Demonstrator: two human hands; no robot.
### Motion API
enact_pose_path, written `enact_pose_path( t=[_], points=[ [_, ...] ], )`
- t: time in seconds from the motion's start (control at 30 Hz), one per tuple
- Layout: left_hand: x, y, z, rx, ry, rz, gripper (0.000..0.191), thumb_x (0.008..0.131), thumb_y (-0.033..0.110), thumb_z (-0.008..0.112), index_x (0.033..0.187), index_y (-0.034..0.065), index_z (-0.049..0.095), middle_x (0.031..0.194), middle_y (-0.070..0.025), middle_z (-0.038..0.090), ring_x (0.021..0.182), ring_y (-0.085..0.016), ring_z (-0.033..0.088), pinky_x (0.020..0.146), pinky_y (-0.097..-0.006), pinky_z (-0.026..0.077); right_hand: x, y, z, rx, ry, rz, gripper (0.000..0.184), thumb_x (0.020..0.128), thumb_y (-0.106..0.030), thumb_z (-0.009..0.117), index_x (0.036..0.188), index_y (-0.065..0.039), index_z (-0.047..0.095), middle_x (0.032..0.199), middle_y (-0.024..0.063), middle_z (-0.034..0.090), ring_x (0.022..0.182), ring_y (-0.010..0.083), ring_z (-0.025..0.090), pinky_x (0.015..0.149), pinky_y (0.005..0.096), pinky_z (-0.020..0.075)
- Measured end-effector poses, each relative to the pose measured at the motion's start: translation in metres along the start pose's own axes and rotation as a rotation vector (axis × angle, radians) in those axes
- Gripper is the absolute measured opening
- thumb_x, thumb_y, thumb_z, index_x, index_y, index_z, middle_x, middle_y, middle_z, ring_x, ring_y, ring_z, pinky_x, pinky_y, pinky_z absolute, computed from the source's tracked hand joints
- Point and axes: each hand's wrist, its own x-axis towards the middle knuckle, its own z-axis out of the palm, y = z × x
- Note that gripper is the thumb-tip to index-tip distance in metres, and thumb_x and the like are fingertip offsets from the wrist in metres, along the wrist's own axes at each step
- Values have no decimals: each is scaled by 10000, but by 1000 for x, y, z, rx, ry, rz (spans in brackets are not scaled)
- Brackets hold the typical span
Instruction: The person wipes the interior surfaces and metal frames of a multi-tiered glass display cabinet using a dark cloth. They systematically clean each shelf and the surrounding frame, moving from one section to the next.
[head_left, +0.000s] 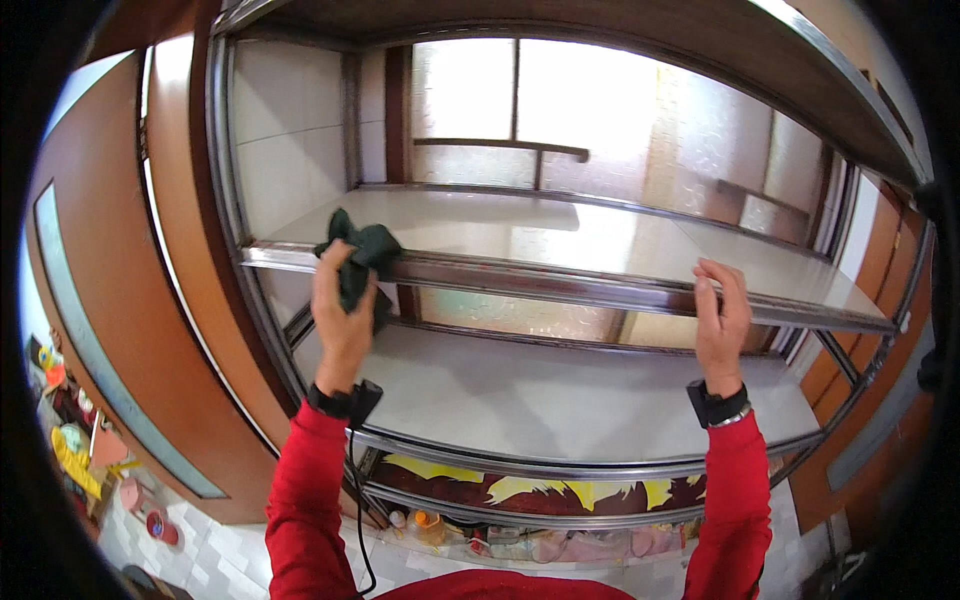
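A metal-framed shelf rack with pale panels stands in front of me. My left hand (341, 319) grips a dark green cloth (364, 251), which lies over the front rail (525, 279) of the middle shelf near its left end. Part of the cloth hangs below the rail. Towards the right end of that rail is my right hand (720, 319), its fingers bent over the top edge and holding no loose object. The middle shelf panel (465, 221) is glossy and reflects the window. Both wrists wear black bands.
Below lies a lower shelf (585, 397), with bottles (429, 527) and bags near the floor. A frosted window (585, 97) is behind the rack. Wooden doors (105, 247) flank it. At the lower left are a red bucket (162, 527) and a pink stool (133, 496). A black cable hangs by my left wrist.
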Motion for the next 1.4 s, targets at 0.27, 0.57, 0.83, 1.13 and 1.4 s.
enact_pose_path(
  t=[0.27,0.57,0.83,1.13,1.4],
  points=[
    [-10,127,38,46,-684,424,782,813,104,779,1529,45,470,1577,-205,443,1478,-440,389,1258,-544,272,-3,-2,-17,52,8,-55,241,973,-59,641,1202,5,681,1142,149,695,1108,315,632,984,389,491],
    [18,143,50,-79,-673,295,659,702,-161,558,1303,59,716,1353,-186,672,1296,-411,596,1133,-458,462,-48,67,-124,-117,235,118,181,969,-39,629,1129,-9,708,1129,154,697,1070,327,634,959,406,500],
    [12,249,143,-289,-830,487,606,717,-167,566,1280,27,681,1281,-210,685,1222,-425,619,1064,-464,503,-81,91,-149,-104,163,72,164,962,-37,642,1111,1,701,1114,155,689,1079,327,626,980,403,486],
    [-23,380,265,-420,-921,685,577,744,-124,626,1306,8,614,1290,-199,644,1214,-422,588,1058,-470,483,-104,112,-161,-49,137,102,190,923,5,667,1107,-15,708,1095,157,694,1057,356,630,959,432,496],
    [-23,359,236,-356,-877,614,590,735,-145,614,1304,5,632,1299,-215,655,1234,-419,595,1092,-472,474,-117,120,-197,-76,47,83,206,912,34,662,1108,-7,709,1092,156,693,1060,355,635,949,427,503]
  ],
)
